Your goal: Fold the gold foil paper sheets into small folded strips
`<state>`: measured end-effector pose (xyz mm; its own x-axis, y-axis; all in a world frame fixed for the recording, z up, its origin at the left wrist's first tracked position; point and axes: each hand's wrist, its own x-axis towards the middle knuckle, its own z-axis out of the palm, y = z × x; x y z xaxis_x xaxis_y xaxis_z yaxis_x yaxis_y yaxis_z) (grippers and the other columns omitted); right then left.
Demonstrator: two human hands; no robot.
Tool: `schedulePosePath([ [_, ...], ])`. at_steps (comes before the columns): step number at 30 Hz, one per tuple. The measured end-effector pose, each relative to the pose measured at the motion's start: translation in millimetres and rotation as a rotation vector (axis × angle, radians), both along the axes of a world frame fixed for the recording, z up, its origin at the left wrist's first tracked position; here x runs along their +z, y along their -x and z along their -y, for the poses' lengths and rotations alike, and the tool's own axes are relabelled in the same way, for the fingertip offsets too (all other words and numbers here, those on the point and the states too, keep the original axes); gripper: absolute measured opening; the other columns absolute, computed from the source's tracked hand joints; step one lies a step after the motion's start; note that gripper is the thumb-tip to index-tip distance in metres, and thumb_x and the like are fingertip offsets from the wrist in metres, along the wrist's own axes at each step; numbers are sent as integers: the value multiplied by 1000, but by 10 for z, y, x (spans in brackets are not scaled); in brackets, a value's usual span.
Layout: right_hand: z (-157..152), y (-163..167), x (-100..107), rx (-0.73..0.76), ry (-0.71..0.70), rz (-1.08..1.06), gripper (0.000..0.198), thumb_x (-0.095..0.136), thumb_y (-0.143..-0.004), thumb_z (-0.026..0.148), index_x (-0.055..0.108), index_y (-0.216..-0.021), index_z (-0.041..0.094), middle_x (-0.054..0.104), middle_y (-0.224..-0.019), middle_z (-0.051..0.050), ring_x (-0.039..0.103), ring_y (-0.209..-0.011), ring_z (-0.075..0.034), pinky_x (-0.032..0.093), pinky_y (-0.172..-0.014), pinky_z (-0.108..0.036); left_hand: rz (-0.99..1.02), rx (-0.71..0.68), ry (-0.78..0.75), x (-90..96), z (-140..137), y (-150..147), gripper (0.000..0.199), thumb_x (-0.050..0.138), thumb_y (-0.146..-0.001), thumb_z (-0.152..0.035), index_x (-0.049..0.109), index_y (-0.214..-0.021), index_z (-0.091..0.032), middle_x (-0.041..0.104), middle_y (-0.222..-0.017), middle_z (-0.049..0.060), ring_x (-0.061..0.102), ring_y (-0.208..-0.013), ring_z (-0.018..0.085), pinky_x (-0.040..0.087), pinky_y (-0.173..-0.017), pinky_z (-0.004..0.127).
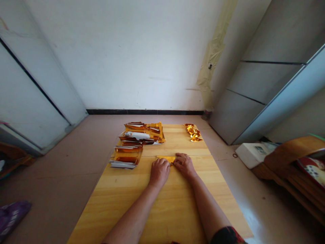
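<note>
A small sheet of gold foil paper (166,158) lies on the wooden table between my hands. My left hand (159,171) presses on its near left part, fingers curled together over the edge. At its right end my right hand (185,165) pinches the near edge, the fingers bent. Both hands partly cover the sheet. Stacks of gold foil paper with white backs (127,154) stand to the far left of my hands, curled upward. Several folded gold foil pieces (194,133) sit in a short row at the far right.
The wooden table (122,203) ends before a white wall (139,61). A grey cabinet (248,91) stands on the right, with a white box (250,155) and wooden furniture (281,169) near it. A purple bag (14,217) lies on the floor at left.
</note>
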<state>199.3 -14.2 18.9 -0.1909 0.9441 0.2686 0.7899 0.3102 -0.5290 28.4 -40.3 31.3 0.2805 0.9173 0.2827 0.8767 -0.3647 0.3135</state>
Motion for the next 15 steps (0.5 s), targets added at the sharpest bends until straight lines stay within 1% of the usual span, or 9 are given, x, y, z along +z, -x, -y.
schedulePosePath([
  [4,16,60,55,-33,29,6,7,62,-78,25,69,-76,25,63,-115,-3,52,-108,-22,36,-91,-38,20,17,20,14,1,0,8,52,-84,-20,57,-78,-20,61,-90,3,52,-91,19,38,-78,32],
  [7,20,84,79,-47,47,11,6,61,-77,24,67,-75,24,63,-115,-3,51,-108,-22,35,-91,-39,29,30,29,14,5,-4,6,53,-82,-19,56,-78,-20,60,-91,3,51,-91,19,37,-78,32],
  [15,27,110,74,-59,43,3,4,61,-74,22,65,-73,24,62,-116,-3,50,-109,-23,34,-91,-39,41,43,31,22,14,-7,3,55,-81,-18,54,-82,-20,59,-89,3,51,-89,20,37,-76,32],
])
